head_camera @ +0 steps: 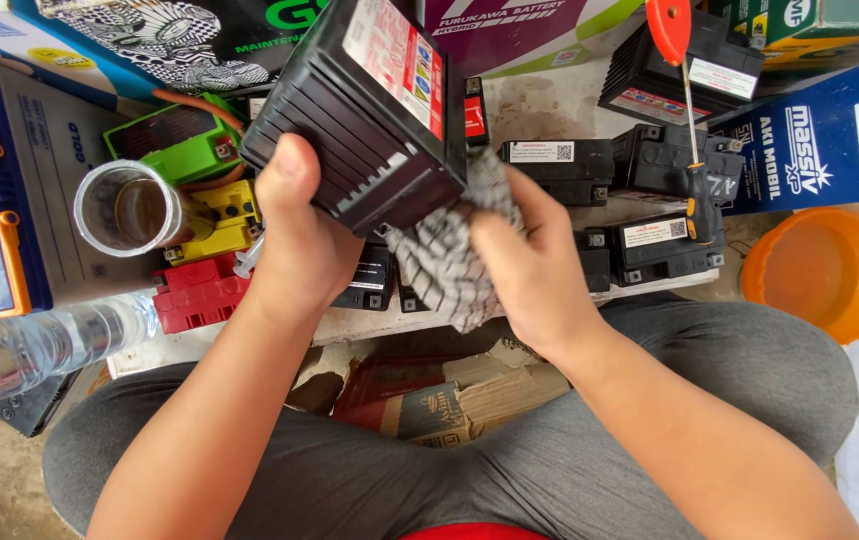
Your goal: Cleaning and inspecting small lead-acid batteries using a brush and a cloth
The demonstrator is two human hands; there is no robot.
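The left hand [300, 235] holds a black battery [365, 110] up in the air, tilted, above the low white shelf [370, 322]. The thumb lies across the ribbed side, and the other fingers are closed around the far side, where I cannot see them. The right hand [535, 265] presses a checked grey cloth [440, 260] against the lower corner of the battery, with the fingers bunched together on the cloth.

To wipe well, I think the left hand should keep a firm hold, because the battery looks heavy and sits only on the palm and thumb. The cloth should go along the ribs, not across them, so it reaches into the grooves. It is better to turn the battery slowly than to stretch the wrist.

Just under the hands lie smaller black batteries [560, 165], and at the left a glass [135, 208] with brown liquid, it seems, stands near. A screwdriver [695, 150] with a red handle stands to the right, well apart.
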